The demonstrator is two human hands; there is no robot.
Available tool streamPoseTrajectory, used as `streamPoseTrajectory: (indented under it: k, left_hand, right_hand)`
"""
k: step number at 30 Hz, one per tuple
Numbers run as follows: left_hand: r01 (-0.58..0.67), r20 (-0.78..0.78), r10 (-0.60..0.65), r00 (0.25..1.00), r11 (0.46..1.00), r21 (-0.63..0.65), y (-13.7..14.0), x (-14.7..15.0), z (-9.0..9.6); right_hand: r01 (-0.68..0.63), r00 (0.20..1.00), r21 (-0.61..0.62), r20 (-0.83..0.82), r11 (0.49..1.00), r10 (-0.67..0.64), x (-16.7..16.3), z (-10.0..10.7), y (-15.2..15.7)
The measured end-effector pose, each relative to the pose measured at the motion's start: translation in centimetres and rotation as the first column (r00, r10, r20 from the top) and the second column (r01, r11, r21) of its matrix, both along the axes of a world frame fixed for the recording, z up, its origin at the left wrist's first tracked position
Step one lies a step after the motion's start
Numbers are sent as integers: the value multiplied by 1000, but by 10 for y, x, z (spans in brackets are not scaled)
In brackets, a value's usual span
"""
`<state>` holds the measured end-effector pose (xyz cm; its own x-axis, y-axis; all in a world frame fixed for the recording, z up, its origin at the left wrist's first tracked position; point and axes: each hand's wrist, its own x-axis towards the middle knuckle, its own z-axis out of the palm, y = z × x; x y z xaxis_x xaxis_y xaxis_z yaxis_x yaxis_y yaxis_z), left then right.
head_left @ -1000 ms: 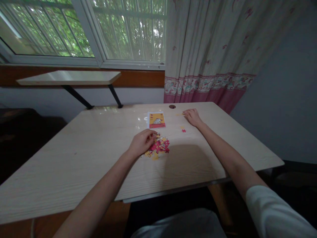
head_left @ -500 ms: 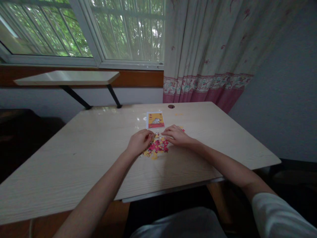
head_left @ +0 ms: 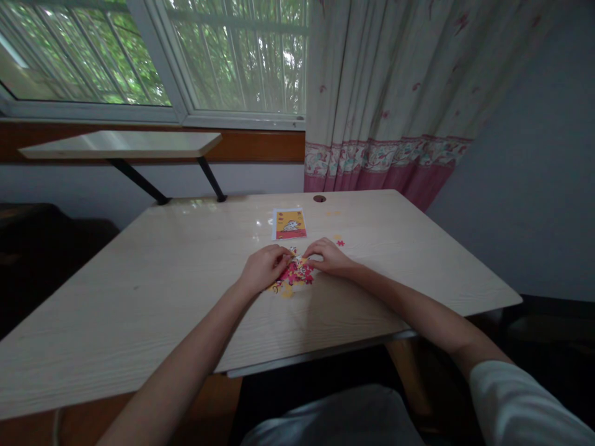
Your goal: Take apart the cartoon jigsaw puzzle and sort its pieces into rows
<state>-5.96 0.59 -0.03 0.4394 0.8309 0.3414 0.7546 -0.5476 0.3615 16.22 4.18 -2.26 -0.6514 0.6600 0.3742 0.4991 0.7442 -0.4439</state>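
Observation:
A loose heap of jigsaw puzzle pieces, pink, yellow and white, lies on the desk between my hands. My left hand is at the heap's left edge, its fingers bent to a pinch over small pieces; whatever sits between the tips is too small to make out. From the right, my right hand reaches over the heap with thumb and forefinger curled toward each other at its upper edge. What those fingertips grip, if anything, is unclear. Just beyond the heap lies a picture card with a white animal on yellow and red.
A few stray pieces, one of them pink, lie beyond my right hand. Faint yellow pieces are farther back, near the cable hole. A raised shelf stands on black legs at the desk's back left.
My right hand has drawn its fingers in and shifted slightly, uncovering the pink stray piece beyond it. My left fingertips have moved slightly inward over the heap. The view has shifted a little.

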Motion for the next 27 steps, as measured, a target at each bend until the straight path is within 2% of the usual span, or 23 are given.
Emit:
streamPoseTrajectory:
  k: [7, 15, 19, 23, 27]
  left_hand:
    - [8, 2, -8, 1000, 1000, -1, -1, 0, 2]
    - [28, -10, -28, 1000, 999, -33, -1, 4, 1]
    - [40, -22, -41, 999, 998, -45, -1, 5, 0]
    - [48, 6, -48, 999, 998, -48, -2, 5, 1]
    - [78, 82, -72, 994, 995, -68, -4, 9, 4]
  right_hand:
    - [21, 1000, -14, -20, 1000, -21, 0, 2, -2]
    - [43, 998, -180, -42, 983, -51, -2, 3, 2]
    - [49, 990, -248, -114, 967, -79, -3, 4, 1]
    - [-1, 964, -355, -247, 935, -93, -5, 4, -1]
    - [-12, 913, -364, -384, 931, -139, -8, 4, -5]
